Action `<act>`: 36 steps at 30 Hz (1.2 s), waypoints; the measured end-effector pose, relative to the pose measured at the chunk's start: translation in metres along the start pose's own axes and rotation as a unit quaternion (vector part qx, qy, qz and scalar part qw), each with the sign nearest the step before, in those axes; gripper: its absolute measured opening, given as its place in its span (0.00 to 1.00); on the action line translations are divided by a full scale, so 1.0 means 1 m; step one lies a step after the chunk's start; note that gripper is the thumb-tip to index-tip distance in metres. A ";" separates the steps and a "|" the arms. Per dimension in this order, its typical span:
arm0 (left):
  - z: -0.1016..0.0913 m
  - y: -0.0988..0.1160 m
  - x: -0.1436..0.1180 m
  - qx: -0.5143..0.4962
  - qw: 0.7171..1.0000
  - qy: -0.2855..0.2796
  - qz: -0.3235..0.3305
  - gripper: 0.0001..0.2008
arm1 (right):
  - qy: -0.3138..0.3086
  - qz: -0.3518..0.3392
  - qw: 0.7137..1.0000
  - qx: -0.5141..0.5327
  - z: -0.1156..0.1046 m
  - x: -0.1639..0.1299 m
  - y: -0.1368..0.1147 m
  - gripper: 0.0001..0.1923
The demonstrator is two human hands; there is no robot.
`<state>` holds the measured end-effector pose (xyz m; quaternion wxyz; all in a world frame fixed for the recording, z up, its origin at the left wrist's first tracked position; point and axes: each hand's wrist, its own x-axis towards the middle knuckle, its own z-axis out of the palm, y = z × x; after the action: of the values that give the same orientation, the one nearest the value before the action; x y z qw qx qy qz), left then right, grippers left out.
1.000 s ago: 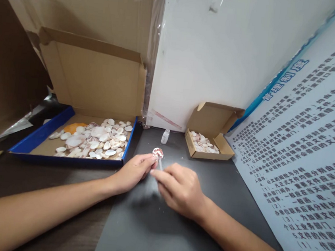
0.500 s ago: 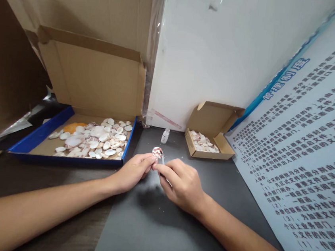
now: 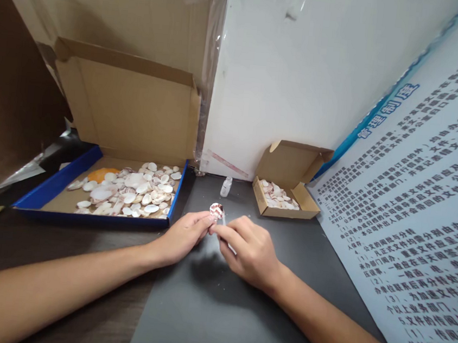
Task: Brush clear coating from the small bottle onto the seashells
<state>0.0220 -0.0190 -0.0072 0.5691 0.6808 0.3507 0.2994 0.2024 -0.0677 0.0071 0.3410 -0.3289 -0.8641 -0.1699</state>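
My left hand [image 3: 184, 236] pinches a small brown-and-white seashell [image 3: 215, 210] by its lower edge, above the grey mat. Closed around a thin pale tool [image 3: 224, 220] is my right hand [image 3: 248, 250]. The tool's upper end is at the shell's right side, and its tip is too small to make out. Both hands' fingertips nearly meet below the shell. Just beyond them a small white bottle [image 3: 225, 187] stands upright on the mat.
On the left, a blue-edged cardboard box [image 3: 93, 214] lies open with many seashells [image 3: 129, 188] and an orange piece [image 3: 102, 174]. A smaller open box [image 3: 290, 213] of shells sits at the right back. Behind rises a white panel [image 3: 270, 88]; a printed board [image 3: 425, 214] leans at right.
The shell has turned slightly in my left fingers, showing more of its ribbed brown-and-white face. My hands stay in nearly the same place.
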 end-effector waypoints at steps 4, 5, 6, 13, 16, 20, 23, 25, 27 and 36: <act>-0.001 0.000 0.000 0.024 1.000 0.003 0.012 0.19 | -0.004 -0.018 1.000 0.015 -0.001 0.000 -0.004 0.10; -0.001 0.000 0.000 0.030 0.999 0.003 0.014 0.19 | -0.009 -0.031 0.999 0.019 -0.001 0.000 -0.005 0.10; -0.001 0.000 0.000 0.032 0.999 0.003 0.013 0.19 | -0.014 -0.032 0.999 0.018 -0.001 0.000 -0.005 0.11; 0.000 0.000 0.000 0.020 1.000 0.001 0.018 0.18 | -0.003 -0.005 1.000 0.021 0.000 0.001 -0.005 0.10; 0.000 0.001 0.000 0.021 1.000 0.004 0.017 0.18 | -0.007 0.000 1.000 0.015 0.000 0.001 -0.004 0.10; 0.000 0.001 0.000 0.021 1.000 0.001 0.018 0.18 | 0.006 0.014 1.000 0.013 -0.001 0.001 -0.004 0.10; 0.000 0.001 -0.001 0.025 0.999 -0.002 0.026 0.18 | -0.005 -0.022 0.999 0.026 -0.002 0.001 -0.006 0.10; 0.000 0.001 -0.001 0.028 0.999 0.000 0.023 0.18 | -0.005 0.001 1.000 0.017 -0.001 0.001 -0.007 0.11; 0.000 0.001 -0.001 0.031 0.999 0.000 0.023 0.18 | 0.004 0.025 1.000 0.013 -0.001 0.001 -0.006 0.11; 0.000 0.000 0.000 0.048 0.998 -0.008 0.038 0.18 | 0.013 0.044 0.999 0.017 -0.003 0.003 -0.005 0.11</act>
<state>0.0216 -0.0188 -0.0073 0.5268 0.7223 0.3341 0.2986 0.1987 -0.0718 0.0104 0.3650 -0.3587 -0.8470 -0.1440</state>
